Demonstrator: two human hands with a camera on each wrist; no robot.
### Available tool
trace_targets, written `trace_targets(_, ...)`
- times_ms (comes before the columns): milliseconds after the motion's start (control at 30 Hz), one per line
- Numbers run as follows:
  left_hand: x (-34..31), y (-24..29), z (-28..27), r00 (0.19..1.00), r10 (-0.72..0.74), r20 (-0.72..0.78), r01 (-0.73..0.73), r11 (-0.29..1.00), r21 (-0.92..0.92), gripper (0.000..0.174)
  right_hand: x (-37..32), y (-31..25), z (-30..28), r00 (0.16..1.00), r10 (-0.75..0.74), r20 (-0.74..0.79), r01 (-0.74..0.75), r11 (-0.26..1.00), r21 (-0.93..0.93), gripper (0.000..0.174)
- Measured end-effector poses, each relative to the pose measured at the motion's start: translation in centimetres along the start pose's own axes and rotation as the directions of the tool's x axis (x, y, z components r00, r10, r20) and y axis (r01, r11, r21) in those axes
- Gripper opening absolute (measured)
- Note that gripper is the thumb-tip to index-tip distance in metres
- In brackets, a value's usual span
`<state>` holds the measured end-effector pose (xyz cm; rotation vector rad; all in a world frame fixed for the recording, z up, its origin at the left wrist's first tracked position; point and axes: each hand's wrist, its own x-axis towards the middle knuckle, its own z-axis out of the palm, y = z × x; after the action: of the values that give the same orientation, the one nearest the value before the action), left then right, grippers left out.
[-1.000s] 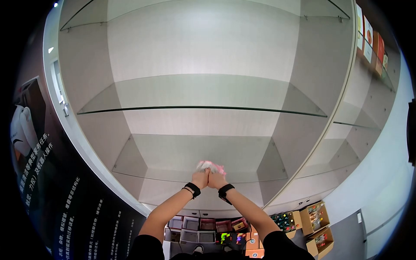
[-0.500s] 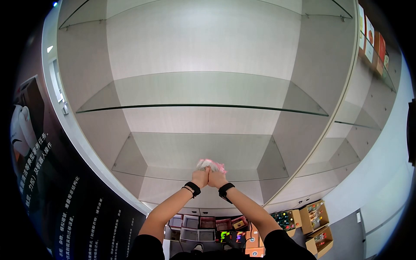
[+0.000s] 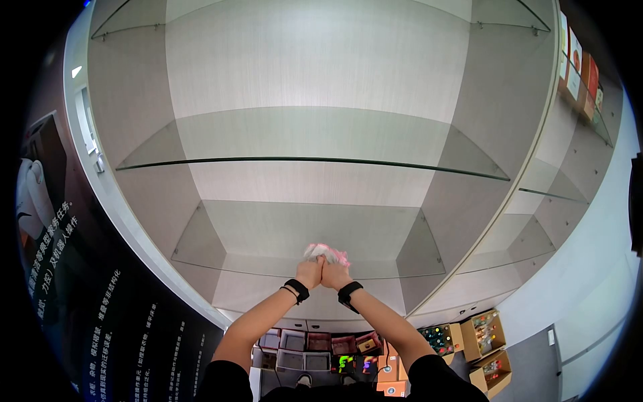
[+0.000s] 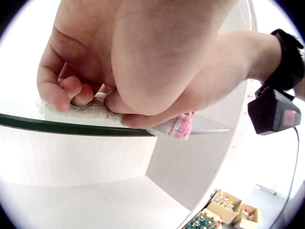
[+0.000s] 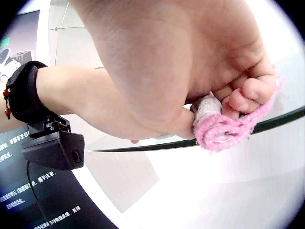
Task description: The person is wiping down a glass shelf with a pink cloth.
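Note:
A white cloth with a pink border [image 3: 328,252] is bunched at the front edge of the lower glass shelf [image 3: 382,276]. My left hand [image 3: 309,273] and right hand [image 3: 336,276] grip it side by side, thumbs close together. In the left wrist view, curled left fingers [image 4: 71,90] press the white part of the cloth [image 4: 90,112] along the glass edge [image 4: 28,123]. The right wrist view has the right fingers [image 5: 252,90] bent over the cloth's rolled pink end [image 5: 224,133], which hangs slightly past the edge.
Above spans another glass shelf [image 3: 315,160] of the pale cabinet. Below, fabric bins [image 3: 293,340] stand on the floor near my feet. Cardboard boxes [image 3: 483,335] with bottles are at the lower right. A dark printed panel [image 3: 100,288] stands on the left.
The head view has shifted slightly, so the shelves sit a little higher in it. Both hands keep their grip on the cloth at nearly the same place on the shelf edge.

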<state>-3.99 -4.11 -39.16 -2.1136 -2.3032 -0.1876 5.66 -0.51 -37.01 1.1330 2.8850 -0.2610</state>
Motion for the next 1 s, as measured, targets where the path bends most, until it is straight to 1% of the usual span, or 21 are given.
trace_targets(100,0.0,0.0,0.1,1.000,0.004,-0.005,-0.004,1.000,-0.012,0.043,0.1,0.0,0.0,1.000,0.010,0.021,-0.010,0.999,0.032,0.059)
trace_targets(133,0.0,0.0,0.0,1.000,0.011,-0.009,-0.011,1.000,-0.029,0.040,0.2,0.1,0.2,1.000,0.009,0.022,-0.010,0.999,0.032,0.059)
trace_targets(200,0.0,0.0,0.0,1.000,0.016,-0.013,-0.017,0.999,-0.048,0.038,0.5,0.2,0.7,1.000,-0.001,-0.001,0.001,1.000,-0.010,0.057)
trace_targets(267,-0.1,0.0,0.1,1.000,0.018,-0.025,-0.019,0.999,-0.048,0.037,0.9,0.6,1.7,1.000,-0.013,-0.016,0.013,1.000,0.010,0.056)
trace_targets(333,-0.1,0.1,-0.1,1.000,0.017,-0.023,-0.018,0.999,-0.044,0.037,0.7,0.4,1.3,0.999,-0.022,-0.036,0.023,0.999,0.032,0.055)
trace_targets(400,-0.2,0.2,-0.4,1.000,0.015,-0.020,-0.016,0.999,-0.041,0.037,0.4,0.2,0.9,0.999,-0.042,-0.027,0.042,0.999,-0.034,0.054)
trace_targets(433,-0.3,0.2,-0.6,0.999,0.014,-0.032,-0.016,0.999,-0.047,0.037,0.5,0.2,0.9,0.999,-0.044,-0.025,0.043,0.998,-0.035,0.054)
trace_targets(500,-0.4,0.2,-0.4,0.999,0.010,-0.045,-0.013,0.998,-0.056,0.037,0.5,0.1,0.9,1.000,-0.016,-0.005,0.016,0.999,-0.033,0.054)
trace_targets(633,0.1,-0.2,0.5,0.996,0.018,-0.082,-0.024,0.998,-0.066,0.038,0.3,0.1,0.6,0.999,-0.024,-0.023,0.023,0.999,-0.033,0.054)
trace_targets(700,-0.4,-0.1,0.5,0.996,0.017,-0.082,-0.022,0.997,-0.071,0.039,0.1,0.1,0.5,0.998,-0.053,-0.043,0.053,0.999,0.007,0.055)
trace_targets(733,-1.1,0.2,-0.5,0.995,0.051,-0.090,-0.058,0.995,-0.083,0.039,0.2,0.5,1.5,0.998,-0.049,-0.036,0.050,0.999,0.007,0.055)
trace_targets(767,-1.4,0.3,-1.0,0.991,0.087,-0.101,-0.096,0.991,-0.093,0.038,0.6,1.0,2.9,0.996,-0.083,-0.043,0.084,0.996,0.020,0.054)
trace_targets(800,-1.7,0.0,-0.4,0.991,0.090,-0.101,-0.100,0.991,-0.094,0.038,0.9,1.3,3.7,0.992,-0.117,-0.052,0.119,0.992,0.034,0.053)
trace_targets(833,-2.4,-0.5,0.4,0.977,0.162,-0.136,-0.172,0.983,-0.065,0.038,0.1,1.0,2.5,0.992,-0.114,-0.055,0.116,0.993,0.034,0.053)
trace_targets(867,-2.3,-1.0,1.0,0.957,0.232,-0.173,-0.241,0.970,-0.030,0.039,-0.8,0.7,1.3,0.993,-0.117,0.017,0.116,0.993,0.037,0.049)
trace_targets(900,-2.9,-0.7,-0.7,0.965,0.230,-0.127,-0.240,0.968,-0.069,0.039,-1.3,0.3,0.4,0.988,-0.122,0.092,0.119,0.992,0.040,0.046)
trace_targets(933,-2.5,-0.8,-1.0,0.964,0.230,-0.129,-0.240,0.968,-0.067,0.039,-0.2,0.9,1.5,0.988,-0.123,0.089,0.120,0.992,0.039,0.046)
trace_targets(967,-2.2,-0.8,-1.2,0.985,0.173,0.002,-0.172,0.980,-0.097,0.038,1.4,1.8,3.3,0.986,-0.162,0.032,0.162,0.987,-0.003,0.041)
trace_targets(1000,-1.8,-0.8,-1.4,0.984,0.116,0.137,-0.100,0.988,-0.119,0.038,1.9,1.9,3.7,0.979,-0.202,-0.023,0.201,0.979,-0.045,0.037)
